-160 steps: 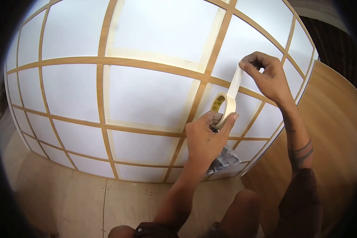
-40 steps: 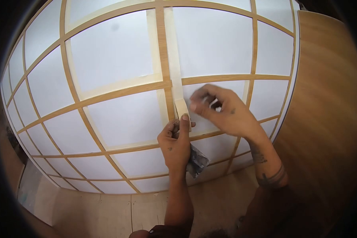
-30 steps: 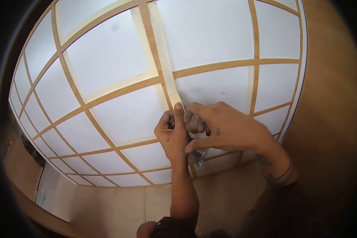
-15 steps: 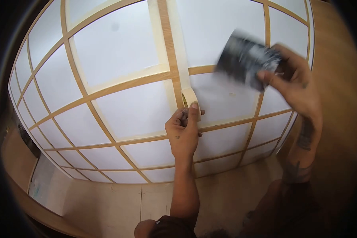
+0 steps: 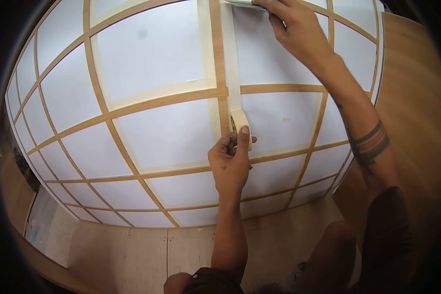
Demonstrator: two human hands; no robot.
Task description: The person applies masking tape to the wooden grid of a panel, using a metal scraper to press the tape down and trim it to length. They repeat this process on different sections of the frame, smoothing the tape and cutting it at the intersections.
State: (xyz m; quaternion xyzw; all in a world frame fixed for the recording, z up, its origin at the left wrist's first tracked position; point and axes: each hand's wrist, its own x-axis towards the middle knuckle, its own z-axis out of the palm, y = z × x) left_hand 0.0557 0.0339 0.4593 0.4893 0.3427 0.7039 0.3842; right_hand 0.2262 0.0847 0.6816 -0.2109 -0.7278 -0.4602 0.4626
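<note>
My left hand (image 5: 230, 159) is closed on a roll of masking tape (image 5: 243, 128), thumb on its outer face. From the roll, a strip of tape (image 5: 232, 73) runs up the panel, along the right side of a wooden strip (image 5: 218, 49). Up at the top edge of the view, my right hand (image 5: 296, 29) grips a flat, paint-smeared scraper (image 5: 247, 4). Seen nearly edge-on, the scraper lies across the upper part of the tape strip, partly cut off by the frame.
The large white panel (image 5: 147, 49) carries a grid of wooden strips, with pale tape bordering several squares. Plywood flooring (image 5: 144, 250) runs along its base. To the right stands a brown wooden surface (image 5: 411, 98). My knee (image 5: 340, 240) shows at lower right.
My right hand has swung up and left with the scraper, from the right of the panel to the top of the tape strip. My left hand stays on the tape roll.
</note>
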